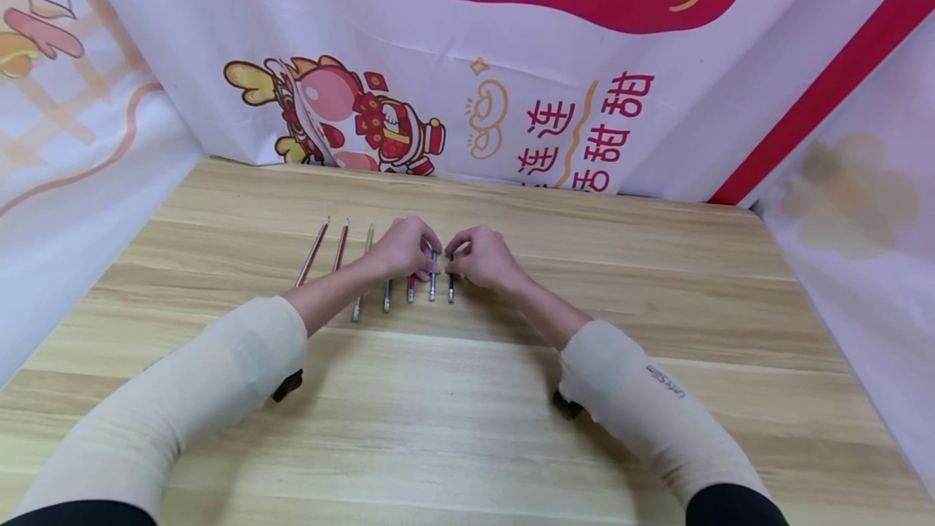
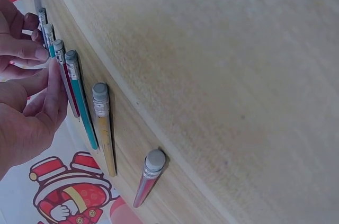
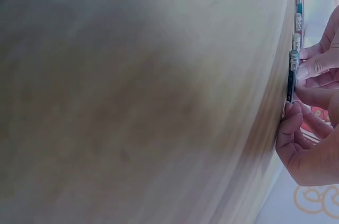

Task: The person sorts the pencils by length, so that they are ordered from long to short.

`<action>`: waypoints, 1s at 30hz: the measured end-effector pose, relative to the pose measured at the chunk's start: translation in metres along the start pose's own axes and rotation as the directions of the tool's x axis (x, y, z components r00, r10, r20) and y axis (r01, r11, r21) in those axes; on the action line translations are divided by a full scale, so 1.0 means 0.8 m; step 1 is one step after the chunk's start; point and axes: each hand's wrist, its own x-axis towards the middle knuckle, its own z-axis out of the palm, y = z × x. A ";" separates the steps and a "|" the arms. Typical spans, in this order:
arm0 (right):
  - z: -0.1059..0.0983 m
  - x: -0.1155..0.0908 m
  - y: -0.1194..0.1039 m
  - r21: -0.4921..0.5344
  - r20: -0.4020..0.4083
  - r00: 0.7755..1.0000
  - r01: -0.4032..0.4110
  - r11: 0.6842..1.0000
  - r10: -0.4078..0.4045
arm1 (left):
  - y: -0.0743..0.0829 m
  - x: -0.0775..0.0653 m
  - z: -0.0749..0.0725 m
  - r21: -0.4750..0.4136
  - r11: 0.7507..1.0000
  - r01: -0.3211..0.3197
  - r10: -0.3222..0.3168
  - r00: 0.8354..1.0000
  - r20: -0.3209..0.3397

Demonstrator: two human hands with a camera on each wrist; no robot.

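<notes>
Several pencils lie in a row on the wooden table, eraser ends toward me. My left hand is at the light blue pencil, its fingertips pinching the shaft. Beside it, my right hand holds the dark pencil at the row's right end between thumb and fingers. The two hands' fingertips almost meet. Partly under the left hand lie a dark red pencil and a teal pencil. Farther left are a yellow pencil and two reddish pencils, one nearer and one outermost, slanting.
The light wood table runs under both forearms. A white printed cloth hangs behind its far edge, with more cloth at both sides. Beige sleeves cover the forearms, with a small black device under each.
</notes>
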 end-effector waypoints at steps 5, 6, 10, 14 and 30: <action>-0.001 -0.001 0.002 -0.001 0.001 1.000 -0.003 1.000 0.003 | 0.000 0.000 0.000 0.003 1.000 -0.004 0.004 1.000 0.003; -0.001 0.000 0.002 -0.002 0.000 1.000 0.002 1.000 -0.002 | 0.000 0.000 0.000 0.005 1.000 -0.005 0.005 1.000 0.005; -0.004 0.000 0.004 0.008 0.002 1.000 0.021 1.000 -0.021 | 0.001 0.000 0.000 0.010 1.000 -0.006 0.006 1.000 0.010; -0.011 -0.005 0.006 0.028 0.009 0.999 0.037 0.999 -0.037 | 0.001 0.001 0.000 0.010 1.000 -0.001 0.001 1.000 0.011; -0.071 -0.047 0.044 0.030 -0.059 0.998 0.021 0.999 -0.019 | 0.000 -0.002 -0.004 -0.001 1.000 -0.015 0.015 1.000 0.012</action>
